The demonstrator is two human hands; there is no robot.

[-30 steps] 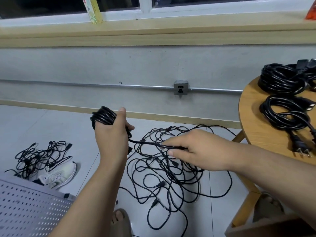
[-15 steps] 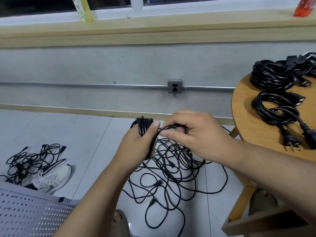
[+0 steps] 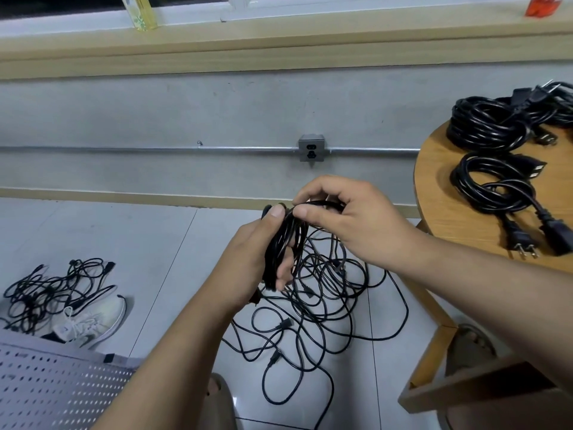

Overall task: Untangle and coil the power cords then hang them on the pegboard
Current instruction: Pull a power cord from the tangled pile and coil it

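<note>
My left hand (image 3: 254, 259) grips a bundle of black cord loops (image 3: 283, 243), thumb up along its top. My right hand (image 3: 350, 218) pinches a strand of the same cord at the top of the bundle. Below both hands a tangle of thin black cords (image 3: 322, 299) lies on the tiled floor, trailing from the bundle. A second smaller tangle (image 3: 46, 290) sits on the floor at the left. The white pegboard (image 3: 52, 389) lies at the bottom left corner. Coiled thick cords (image 3: 493, 181) rest on the round wooden table (image 3: 443, 212) at the right.
A white sneaker (image 3: 90, 321) lies beside the left tangle. A wall socket (image 3: 311, 148) on a metal conduit is straight ahead. A wooden stool or frame edge (image 3: 465, 389) shows at bottom right. My foot in a sandal (image 3: 217, 389) is near the bottom centre.
My left hand swung the coil from left to centre and turned it upright. My right hand rose from the floor tangle to the top of the bundle, bringing another loop of cord.
</note>
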